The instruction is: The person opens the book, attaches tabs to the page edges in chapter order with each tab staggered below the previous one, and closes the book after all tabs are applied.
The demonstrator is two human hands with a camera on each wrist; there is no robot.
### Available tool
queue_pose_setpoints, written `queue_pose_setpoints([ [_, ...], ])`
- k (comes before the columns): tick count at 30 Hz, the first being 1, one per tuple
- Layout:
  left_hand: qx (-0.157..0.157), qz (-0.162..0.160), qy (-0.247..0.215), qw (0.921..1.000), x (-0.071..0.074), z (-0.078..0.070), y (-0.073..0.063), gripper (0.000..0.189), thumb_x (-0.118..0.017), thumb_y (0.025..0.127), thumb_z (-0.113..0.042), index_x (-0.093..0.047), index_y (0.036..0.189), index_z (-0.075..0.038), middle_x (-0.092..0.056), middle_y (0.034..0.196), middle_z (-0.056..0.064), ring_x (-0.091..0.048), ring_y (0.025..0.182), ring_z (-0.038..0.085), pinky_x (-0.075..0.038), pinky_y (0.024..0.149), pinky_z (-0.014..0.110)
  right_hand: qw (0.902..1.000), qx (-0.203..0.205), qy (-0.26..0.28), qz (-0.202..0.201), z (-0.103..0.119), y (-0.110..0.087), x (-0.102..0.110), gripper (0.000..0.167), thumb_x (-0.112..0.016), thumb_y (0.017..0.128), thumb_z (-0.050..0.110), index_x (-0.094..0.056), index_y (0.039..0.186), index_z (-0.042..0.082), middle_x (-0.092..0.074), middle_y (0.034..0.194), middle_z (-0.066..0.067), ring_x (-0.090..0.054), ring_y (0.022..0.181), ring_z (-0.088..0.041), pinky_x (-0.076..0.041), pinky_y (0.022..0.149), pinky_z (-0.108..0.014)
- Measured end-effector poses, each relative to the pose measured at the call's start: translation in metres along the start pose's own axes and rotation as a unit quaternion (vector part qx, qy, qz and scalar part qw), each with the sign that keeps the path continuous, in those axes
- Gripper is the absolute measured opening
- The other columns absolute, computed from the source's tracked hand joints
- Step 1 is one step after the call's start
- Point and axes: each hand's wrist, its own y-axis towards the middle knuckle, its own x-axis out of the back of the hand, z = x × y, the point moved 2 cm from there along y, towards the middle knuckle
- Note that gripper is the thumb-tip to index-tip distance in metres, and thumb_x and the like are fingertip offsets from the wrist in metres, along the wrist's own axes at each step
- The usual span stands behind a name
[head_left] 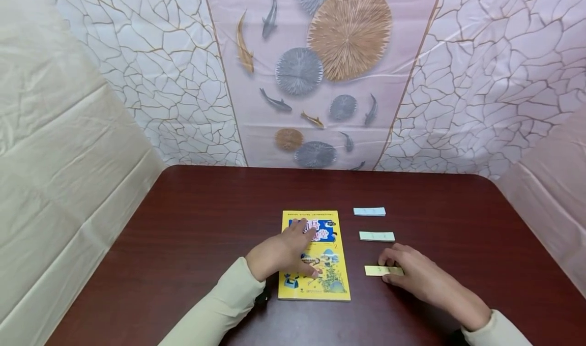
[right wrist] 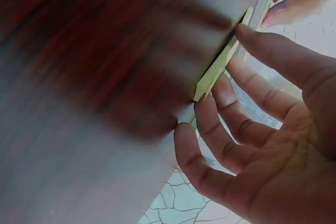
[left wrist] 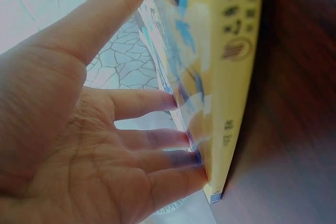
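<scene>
A yellow book (head_left: 331, 269) with a blue title panel lies flat on the table. My left hand (head_left: 289, 252) rests on its cover, fingers spread; in the left wrist view the fingertips touch the cover beside the spine (left wrist: 231, 77). To the right of the book, my right hand (head_left: 421, 275) pinches a narrow yellow pad of paper slips (head_left: 374, 270) by its right part. The right wrist view shows the thumb on one long side of the pad (right wrist: 223, 64) and fingertips along the other. Fingers cover part of the pad in the head view.
Beyond the yellow pad lie a pale green paper pad (head_left: 376, 236) and, farther back, a pale blue one (head_left: 369, 211), roughly in a column. The dark red-brown table (head_left: 206, 219) ends at a patterned cloth backdrop (head_left: 316, 107), with cloth walls at both sides.
</scene>
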Motion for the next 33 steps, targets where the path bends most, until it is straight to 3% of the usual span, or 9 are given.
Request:
queue_pose_setpoints([
  [6, -0.006, -0.005, 0.003, 1.0000, 0.000, -0.001, 0.002, 0.108, -0.088, 0.083, -0.051, -0.033, 0.167, -0.013, -0.020, 0.175, 0.013, -0.015, 0.163, 0.031, -0.031, 0.125, 0.048, 0.9986, -0.015, -0.021, -0.046, 0.008, 0.004, 0.002, 0.018, -0.084, 0.089, 0.019, -0.073, 0.103, 0.014, -0.063, 0.100, 0.004, -0.059, 0.095, -0.019, -0.053, 0.081, -0.041],
  [12, -0.002, -0.005, 0.003, 1.0000, 0.000, -0.002, 0.000, 0.108, -0.088, 0.083, -0.052, -0.032, 0.167, -0.014, -0.019, 0.176, 0.012, -0.014, 0.163, 0.031, -0.031, 0.125, 0.048, 0.9963, -0.053, -0.006, -0.068, 0.025, 0.016, 0.005, 0.040, -0.083, 0.092, 0.023, -0.069, 0.124, 0.002, -0.063, 0.114, -0.009, -0.059, 0.109, -0.031, -0.054, 0.091, -0.052],
  [19, 0.001, -0.004, 0.026, 0.9996, 0.000, -0.003, -0.007, 0.101, -0.083, 0.087, -0.054, -0.034, 0.166, -0.014, -0.020, 0.175, 0.013, -0.017, 0.162, 0.030, -0.036, 0.122, 0.046, 0.9969, -0.076, 0.017, -0.015, 0.046, 0.047, 0.002, 0.061, -0.080, 0.096, 0.029, -0.058, 0.143, -0.003, -0.057, 0.138, -0.023, -0.054, 0.128, -0.042, -0.051, 0.103, -0.059],
  [24, -0.007, -0.024, 0.083, 0.9962, -0.002, -0.009, -0.012, 0.087, -0.077, 0.092, -0.057, -0.047, 0.160, -0.012, -0.035, 0.168, 0.017, -0.035, 0.155, 0.029, -0.051, 0.109, 0.045, 0.9953, -0.093, 0.004, 0.029, 0.054, 0.080, -0.001, 0.071, -0.080, 0.096, 0.032, -0.052, 0.150, -0.004, -0.051, 0.147, -0.027, -0.046, 0.140, -0.048, -0.045, 0.110, -0.063],
  [28, -0.035, -0.062, 0.106, 0.9918, -0.008, -0.013, -0.018, 0.063, -0.080, 0.092, -0.052, -0.069, 0.136, -0.008, -0.064, 0.135, 0.012, -0.063, 0.117, 0.020, -0.062, 0.079, 0.036, 0.9945, -0.089, -0.013, 0.053, 0.056, 0.101, -0.006, 0.079, -0.083, 0.093, 0.033, -0.048, 0.153, -0.006, -0.051, 0.147, -0.025, -0.045, 0.137, -0.045, -0.040, 0.115, -0.060],
  [31, -0.057, -0.082, 0.112, 0.9887, -0.010, -0.014, -0.025, 0.048, -0.084, 0.089, -0.049, -0.075, 0.116, -0.010, -0.067, 0.110, 0.005, -0.057, 0.087, 0.013, -0.055, 0.063, 0.029, 0.9944, -0.081, -0.023, 0.063, 0.056, 0.113, -0.008, 0.084, -0.085, 0.092, 0.034, -0.046, 0.154, -0.007, -0.050, 0.150, -0.023, -0.045, 0.132, -0.040, -0.040, 0.116, -0.058],
  [33, -0.069, -0.086, 0.120, 0.9866, -0.009, -0.014, -0.030, 0.047, -0.086, 0.087, -0.050, -0.074, 0.112, -0.011, -0.065, 0.106, 0.003, -0.052, 0.081, 0.010, -0.052, 0.060, 0.026, 0.9947, -0.076, -0.022, 0.066, 0.056, 0.118, -0.009, 0.086, -0.086, 0.091, 0.034, -0.045, 0.155, -0.006, -0.048, 0.153, -0.022, -0.044, 0.131, -0.038, -0.040, 0.115, -0.057],
])
